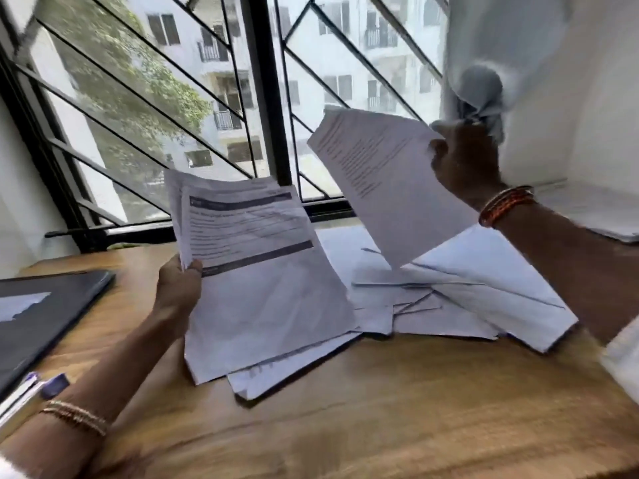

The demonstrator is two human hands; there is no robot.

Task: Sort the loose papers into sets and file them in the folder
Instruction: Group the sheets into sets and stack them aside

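A person's forearms reach over a wooden desk beside a barred window, the nearer left wrist ringed with thin bangles and the sleeve at the bottom corner cut off by the frame. At the left edge lies a dark folder, only partly in view, with a blurred pen-like object just in front of it. The left hand grips a sheaf of printed papers by its left side, thumb over the front, lifting the top edge while the lower edge rests on the loose papers spread across the middle of the desk; the print is too blurred to read. Farther back the right hand, wearing red-and-orange bangles, pinches a single sheet by its upper right corner and holds it tilted in the air above the pile; its fingers are hidden behind the sheet. Another pale stack sits at the far right, partly cut off, below a knotted white curtain.
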